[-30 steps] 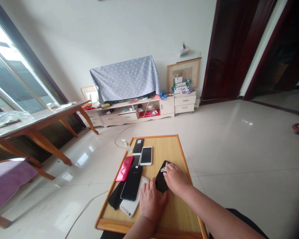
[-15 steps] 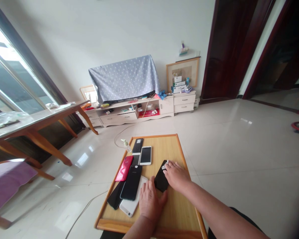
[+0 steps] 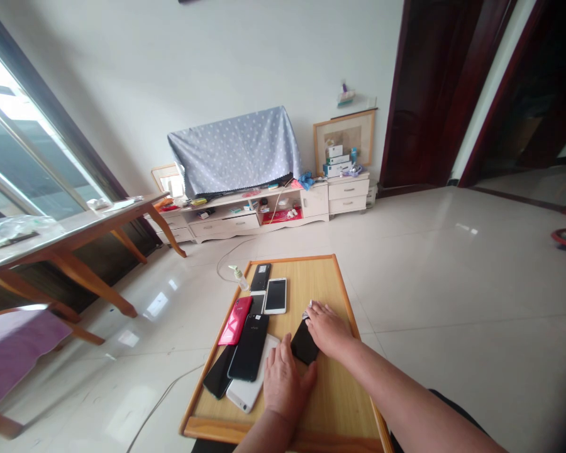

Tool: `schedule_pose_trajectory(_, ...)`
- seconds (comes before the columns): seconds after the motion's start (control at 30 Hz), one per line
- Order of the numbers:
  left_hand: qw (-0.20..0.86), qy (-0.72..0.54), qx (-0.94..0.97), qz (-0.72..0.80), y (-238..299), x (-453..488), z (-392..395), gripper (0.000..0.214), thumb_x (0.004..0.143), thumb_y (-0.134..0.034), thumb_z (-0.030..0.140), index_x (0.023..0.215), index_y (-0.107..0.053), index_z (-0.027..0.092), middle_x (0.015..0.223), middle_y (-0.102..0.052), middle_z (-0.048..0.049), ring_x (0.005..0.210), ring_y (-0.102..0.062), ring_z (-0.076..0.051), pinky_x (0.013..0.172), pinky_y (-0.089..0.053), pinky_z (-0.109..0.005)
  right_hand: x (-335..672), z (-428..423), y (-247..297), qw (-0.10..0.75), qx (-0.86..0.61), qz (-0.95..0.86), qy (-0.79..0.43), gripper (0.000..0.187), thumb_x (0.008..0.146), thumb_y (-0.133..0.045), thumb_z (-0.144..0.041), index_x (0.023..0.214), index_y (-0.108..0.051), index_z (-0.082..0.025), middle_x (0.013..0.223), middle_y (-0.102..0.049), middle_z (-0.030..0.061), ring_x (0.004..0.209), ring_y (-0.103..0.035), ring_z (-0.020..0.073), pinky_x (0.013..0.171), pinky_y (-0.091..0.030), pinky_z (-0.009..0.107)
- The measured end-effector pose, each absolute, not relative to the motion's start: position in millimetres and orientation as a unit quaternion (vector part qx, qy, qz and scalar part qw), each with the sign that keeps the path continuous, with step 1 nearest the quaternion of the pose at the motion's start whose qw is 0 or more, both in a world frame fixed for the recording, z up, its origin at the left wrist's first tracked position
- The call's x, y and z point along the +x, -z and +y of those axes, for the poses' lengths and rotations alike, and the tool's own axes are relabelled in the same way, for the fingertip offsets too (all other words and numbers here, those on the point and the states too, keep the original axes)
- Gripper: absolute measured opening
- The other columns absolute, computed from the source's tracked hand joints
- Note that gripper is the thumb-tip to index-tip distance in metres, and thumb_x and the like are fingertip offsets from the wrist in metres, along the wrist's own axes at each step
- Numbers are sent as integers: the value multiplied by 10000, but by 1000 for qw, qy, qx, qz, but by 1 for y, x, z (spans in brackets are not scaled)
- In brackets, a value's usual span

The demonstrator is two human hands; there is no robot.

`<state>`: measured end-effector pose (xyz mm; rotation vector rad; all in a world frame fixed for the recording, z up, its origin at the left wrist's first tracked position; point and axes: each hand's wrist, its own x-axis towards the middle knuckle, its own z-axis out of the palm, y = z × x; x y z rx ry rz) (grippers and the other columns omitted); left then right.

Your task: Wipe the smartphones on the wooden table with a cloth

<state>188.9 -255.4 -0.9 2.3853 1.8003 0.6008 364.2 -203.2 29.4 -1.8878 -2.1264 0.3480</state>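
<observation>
A black phone (image 3: 304,345) lies flat on the small wooden table (image 3: 306,270). My left hand (image 3: 283,380) steadies it at the lower end, fingertips along its left edge and thumb at the bottom edge. Over the phone's upper end, my right hand (image 3: 329,328) presses a small crumpled white-grey wipe (image 3: 306,312) under its fingertips. Left of my hands, a black phone (image 3: 249,347) overlaps a white phone (image 3: 245,396) and another dark phone (image 3: 219,372). Beside them lies a red phone (image 3: 235,322).
Farther up the table are a white-framed phone (image 3: 276,296), another partly covered phone (image 3: 258,302) and a black phone with a label (image 3: 261,277). A clear pump bottle (image 3: 240,278) stands at the left rim. A low white cabinet (image 3: 236,224) stands against the wall.
My right hand has slid the wipe slightly up and left on the phone's upper end. My left hand stays at the phone's lower end.
</observation>
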Motion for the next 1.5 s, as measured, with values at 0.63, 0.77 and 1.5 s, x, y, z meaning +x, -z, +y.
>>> schedule_pose_trajectory(0.63,55,-175,773,607,-3,190,-255,721,798,-630,443,1432,-454,147,1386,-586,-147,1274,-531,-318,1104,-388,-427,368,-208,-16,136,-662,-729,-111,525,1006,-324,-266,1474,-461,-72,1562,-400,176,1473,-319,261,1210,-206,412)
schedule_pose_trajectory(0.77,39,-185,777,600,0,189,-255,692,807,-619,440,1418,-471,151,1342,-612,-138,1235,-553,-311,1077,-407,-429,376,-220,-20,129,-679,-714,-114,503,998,-340,-268,1427,-527,-82,1533,-446,176,1453,-359,259,1210,-211,413)
schedule_pose_trajectory(1.5,56,-220,782,580,11,185,-252,600,864,-465,158,1460,-397,147,1372,-593,-141,1269,-549,-265,1138,-363,-445,336,-254,-37,149,-520,-834,-110,498,1043,-335,-355,1431,-531,-114,1464,-527,175,1422,-406,290,1200,-272,469)
